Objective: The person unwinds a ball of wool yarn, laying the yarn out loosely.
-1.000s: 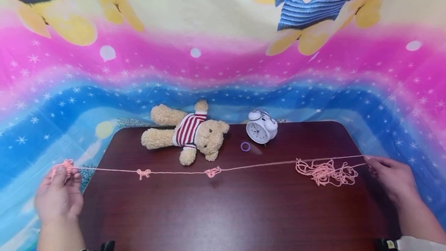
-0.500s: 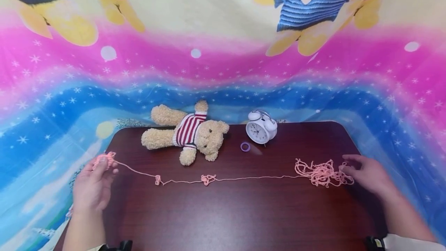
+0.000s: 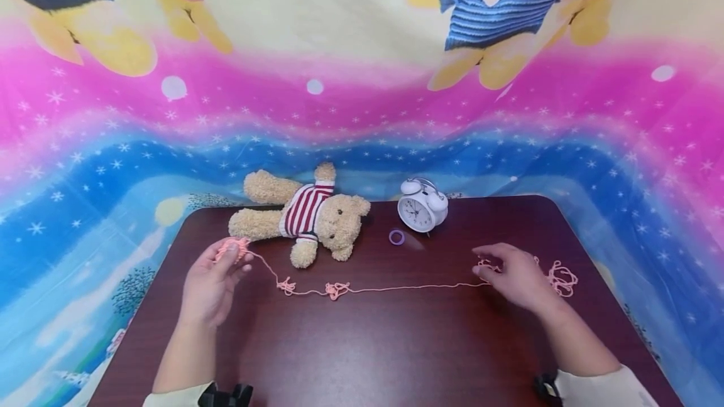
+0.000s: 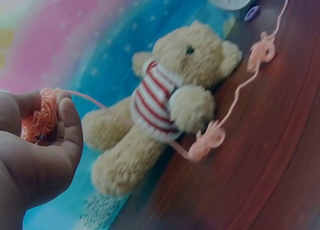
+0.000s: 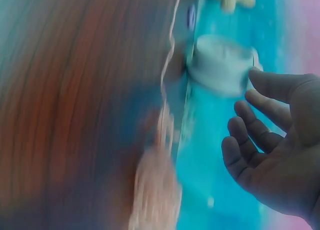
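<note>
My left hand (image 3: 208,291) holds a small wound bundle of salmon-pink yarn (image 3: 240,245) between thumb and fingers, above the table's left part. From the bundle a strand drops to two small tangled clumps, a left clump (image 3: 286,286) and a right clump (image 3: 337,291). The strand then runs right along the table to a loose yarn pile (image 3: 563,279). Over that pile is my right hand (image 3: 520,278), partly hiding it. In the right wrist view, the right hand's fingers (image 5: 250,127) are spread and loosely bent with nothing between them; the pile (image 5: 157,190) is blurred beside it.
A teddy bear (image 3: 308,215) in a striped top lies at the back left of the dark wooden table (image 3: 373,350). A white alarm clock (image 3: 423,205) stands at the back, with a purple ring (image 3: 396,237) before it. A printed cloth (image 3: 362,143) hangs behind.
The left hand has moved right with the yarn bundle, and the taut strand has gone slack onto the table. The right hand has let go of the strand and moved left over the pile.
</note>
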Demonstrator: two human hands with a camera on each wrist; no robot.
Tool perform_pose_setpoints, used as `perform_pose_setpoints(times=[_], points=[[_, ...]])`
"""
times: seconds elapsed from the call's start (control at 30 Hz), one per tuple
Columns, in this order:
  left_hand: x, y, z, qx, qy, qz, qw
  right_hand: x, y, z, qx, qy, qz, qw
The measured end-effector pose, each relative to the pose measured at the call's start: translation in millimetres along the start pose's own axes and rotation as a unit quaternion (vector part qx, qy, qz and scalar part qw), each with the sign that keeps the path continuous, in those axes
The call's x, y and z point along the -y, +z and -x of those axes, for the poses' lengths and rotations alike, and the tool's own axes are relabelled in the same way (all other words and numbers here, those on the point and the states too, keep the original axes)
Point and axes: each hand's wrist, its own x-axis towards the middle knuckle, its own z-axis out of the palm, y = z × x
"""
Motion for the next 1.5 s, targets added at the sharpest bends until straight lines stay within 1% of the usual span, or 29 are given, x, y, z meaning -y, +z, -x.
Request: perform_pose_setpoints(times=[0.2,0.33,0.43,0.53,0.63,0.73,0.97,1.13,1.23,1.33,1.5], points=[[11.3,29.8,-3.5,0.022,-0.014,-0.035,0.999,42,37,-16.8,0.014,-0.042,-0.023,0.9988],[16.6,51.9,-2.2,0.042,-0.022,-0.052,0.9975,68,57,-25.6,0.027,-0.068,-0.048,0.9962],[19.4,67.8,0.3,0.057,-0.027,-0.056,0.9964,85,67,-30.8,0.036,-0.084,-0.072,0.9932],[21.6,82.8,3.9,0.079,-0.027,-0.054,0.9951,98,76,-34.0,0.04,-0.091,-0.093,0.9907],[23.0,96.0,8.3,0.104,-0.028,-0.053,0.9928,109,84,-36.1,0.042,-0.098,-0.104,0.9888],[23.8,106.3,12.9,0.119,-0.029,-0.052,0.9912,117,93,-37.8,0.052,-0.107,-0.107,0.9871],[22.0,120.7,21.6,0.142,-0.027,-0.045,0.9884,130,113,-41.5,0.1,-0.13,-0.102,0.9813],[15.0,127.4,27.3,0.165,-0.024,-0.037,0.9854,138,125,-44.1,0.104,-0.139,-0.104,0.9793],[9.3,130.3,31.0,0.172,-0.019,-0.031,0.9844,143,130,-44.4,0.114,-0.142,-0.109,0.9772],[4.0,132.0,33.9,0.178,-0.014,-0.023,0.9837,150,135,-43.9,0.134,-0.141,-0.123,0.9733],[-6.5,132.0,37.9,0.183,-0.007,-0.009,0.9831,158,144,-43.9,0.157,-0.159,-0.122,0.967]])
